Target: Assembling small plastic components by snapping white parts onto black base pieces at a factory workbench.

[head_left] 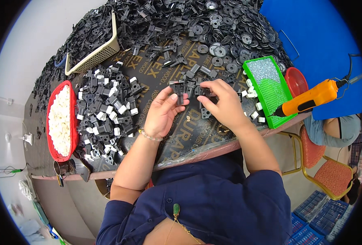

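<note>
My left hand (163,112) is closed on a black plastic bracket (178,90), pinched between thumb and fingers above the table. Beside it, my right hand (225,103) grips another small black plastic part (201,92) by the fingertips; its full shape is hidden by the fingers. The two parts are close together but apart. Just beyond my hands, several loose black parts (194,70) lie on the dark printed tabletop (168,139). To the left spreads a heap of black brackets with white blocks on them (107,110).
A red basket of white pieces (62,122) stands at the left edge. Beyond are a cream basket (95,57), piled black parts (148,24) and black discs (238,32). At right are a green tray of small silvery pieces (266,75), a red bowl (296,81) and an orange electric screwdriver (311,98).
</note>
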{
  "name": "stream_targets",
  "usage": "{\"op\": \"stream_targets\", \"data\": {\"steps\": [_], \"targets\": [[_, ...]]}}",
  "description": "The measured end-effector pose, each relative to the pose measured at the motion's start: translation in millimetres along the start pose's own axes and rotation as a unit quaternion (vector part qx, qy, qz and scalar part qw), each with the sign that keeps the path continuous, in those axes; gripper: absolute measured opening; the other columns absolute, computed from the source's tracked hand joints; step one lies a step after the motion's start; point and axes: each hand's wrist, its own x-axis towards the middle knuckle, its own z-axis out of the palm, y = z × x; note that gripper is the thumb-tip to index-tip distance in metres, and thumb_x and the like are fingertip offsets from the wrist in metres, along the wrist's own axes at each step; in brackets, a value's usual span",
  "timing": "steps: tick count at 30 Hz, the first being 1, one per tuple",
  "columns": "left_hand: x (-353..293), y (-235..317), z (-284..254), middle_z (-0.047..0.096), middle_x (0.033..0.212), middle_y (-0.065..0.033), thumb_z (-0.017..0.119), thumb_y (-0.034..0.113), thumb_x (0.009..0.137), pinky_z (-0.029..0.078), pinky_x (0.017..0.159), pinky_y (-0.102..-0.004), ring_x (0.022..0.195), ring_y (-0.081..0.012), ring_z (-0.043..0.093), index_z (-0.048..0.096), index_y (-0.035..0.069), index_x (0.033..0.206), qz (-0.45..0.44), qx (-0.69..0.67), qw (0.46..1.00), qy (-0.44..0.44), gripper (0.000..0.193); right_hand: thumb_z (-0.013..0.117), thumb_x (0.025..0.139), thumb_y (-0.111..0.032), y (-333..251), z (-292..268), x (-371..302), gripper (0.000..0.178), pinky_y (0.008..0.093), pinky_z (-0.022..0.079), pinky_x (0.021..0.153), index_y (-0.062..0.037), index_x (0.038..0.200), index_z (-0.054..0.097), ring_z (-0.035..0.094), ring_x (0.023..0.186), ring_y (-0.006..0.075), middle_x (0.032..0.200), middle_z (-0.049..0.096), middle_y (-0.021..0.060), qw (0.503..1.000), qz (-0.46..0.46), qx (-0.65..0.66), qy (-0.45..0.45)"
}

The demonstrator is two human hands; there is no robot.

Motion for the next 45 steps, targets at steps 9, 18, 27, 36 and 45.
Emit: {"op": "stream_targets", "data": {"steps": [9,18,27,36,45], "targets": [[-5.3,-6.3,6.1,0.067,0.121,-0.0074,0.058,0.008,0.101,0.061,0.084,-0.0368,0.103,-0.0166,0.068,0.058,0.006,0.131,-0.015,-0.015,0.997,-0.072,0.03,0.081,0.08,-0.018,-20.8,10.9,3.4,0.038,0.0349,0.05,0.081,-0.004,0.113,0.071,0.062,0.091,0.0249,0.099,0.063,0.0098,0.99,-0.004,0.127,0.053],[-9.2,-13.1,5.4,0.061,0.128,-0.0088,0.058,0.007,0.101,0.056,0.091,-0.0312,0.11,-0.0162,0.063,0.043,0.001,0.146,0.028,-0.013,0.99,-0.141,0.048,0.083,0.075,-0.02,-15.4,11.0,6.6,0.036,0.0382,0.05,0.085,-0.005,0.106,0.073,0.061,0.097,0.029,0.104,0.064,0.0101,0.993,-0.042,0.07,0.08],[-9.9,-16.4,-0.2,0.066,0.115,-0.0079,0.06,-0.001,0.098,0.054,0.089,-0.0282,0.1,-0.013,0.066,0.047,-0.004,0.141,0.065,0.249,0.962,-0.089,0.045,0.078,0.082,-0.013,-9.5,10.4,5.8,0.025,0.0369,0.05,0.09,-0.0003,0.101,0.071,0.064,0.102,0.0268,0.109,0.067,0.0105,0.975,0.008,0.218,0.037],[-11.4,-5.6,9.2,0.069,0.097,-0.0048,0.062,0.003,0.098,0.053,0.077,-0.0245,0.085,-0.0095,0.065,0.059,-0.004,0.117,0.105,0.338,0.934,-0.052,0.02,0.074,0.088,-0.013,-8.8,-1.3,3.5,0.02,0.0331,0.05,0.085,0.0025,0.099,0.068,0.066,0.094,0.0231,0.099,0.069,0.0116,0.958,0.091,0.268,-0.039],[-2.6,2.8,-3.5,0.072,0.103,-0.0109,0.064,0.004,0.095,0.052,0.077,-0.0245,0.085,-0.014,0.068,0.064,0.001,0.109,0.097,0.101,0.99,0.012,0.014,0.059,0.084,0.002,47.1,-59.6,-8.9,0.021,0.044,0.052,0.083,-0.0021,0.104,0.065,0.063,0.098,0.0386,0.102,0.067,0.0168,0.973,0.125,-0.183,-0.073]]}}
